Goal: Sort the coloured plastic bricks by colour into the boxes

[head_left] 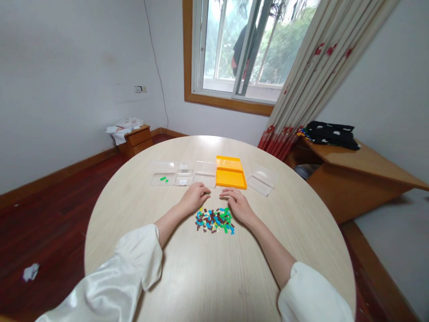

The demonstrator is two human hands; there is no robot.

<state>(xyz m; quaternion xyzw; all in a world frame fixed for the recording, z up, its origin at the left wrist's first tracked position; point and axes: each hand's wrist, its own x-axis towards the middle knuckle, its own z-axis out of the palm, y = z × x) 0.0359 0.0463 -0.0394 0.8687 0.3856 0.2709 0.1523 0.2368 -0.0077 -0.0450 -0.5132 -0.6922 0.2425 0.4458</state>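
Note:
My left hand (195,197) is closed in a pinch above the table, with a bit of green showing at the fingertips, a small green building brick. Across a short gap, my right hand (237,204) hovers palm down with its fingers stretched out, holding nothing. Below and between both hands lies a loose pile of small building bricks (214,220) in brown, blue, green, yellow and cream. Beyond them stands an open yellow box (231,179). An open clear box (162,179) at the left has a few green bricks (163,179) in it.
More open clear boxes stand in the row: a small one (183,180), one beside the yellow box (204,180), and a tilted one (260,185) at the right. They rest on a round wooden table (208,277). A wooden cabinet (362,165) is beyond the table's right edge.

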